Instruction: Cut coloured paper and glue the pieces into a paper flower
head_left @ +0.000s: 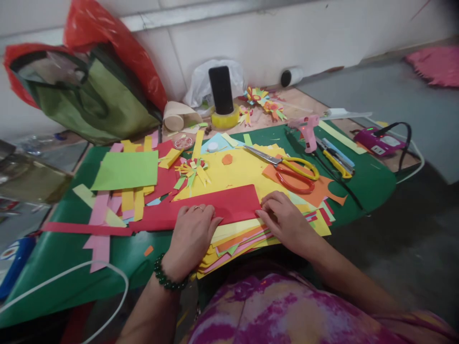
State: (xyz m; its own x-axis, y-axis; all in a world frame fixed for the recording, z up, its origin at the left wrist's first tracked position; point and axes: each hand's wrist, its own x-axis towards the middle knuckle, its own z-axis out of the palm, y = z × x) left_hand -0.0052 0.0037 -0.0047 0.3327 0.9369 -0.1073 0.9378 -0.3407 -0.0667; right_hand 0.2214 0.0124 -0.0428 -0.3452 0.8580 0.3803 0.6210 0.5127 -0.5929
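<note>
A folded piece of red paper (234,203) lies across a stack of yellow and coloured paper (244,165). My left hand (191,236), with a ring and a green bead bracelet, presses on its near edge, fingers curled and thumb stretched along the edge. At the right end, my right hand (283,217) pinches the paper's corner between thumb and fingers. Just beyond sit scissors (283,165) with yellow and red handles, blades pointing left. A paper-strip flower (193,171) and a small orange paper disc (227,159) rest on the yellow sheets.
Green paper (129,169) and pink strips (98,210) cover the left side. To the right are a pink glue gun (308,134), a yellow cutter knife (337,163) and a purple power strip (380,142). A phone (220,91) stands in a tape roll (225,119). A white cable (64,277) crosses the front left.
</note>
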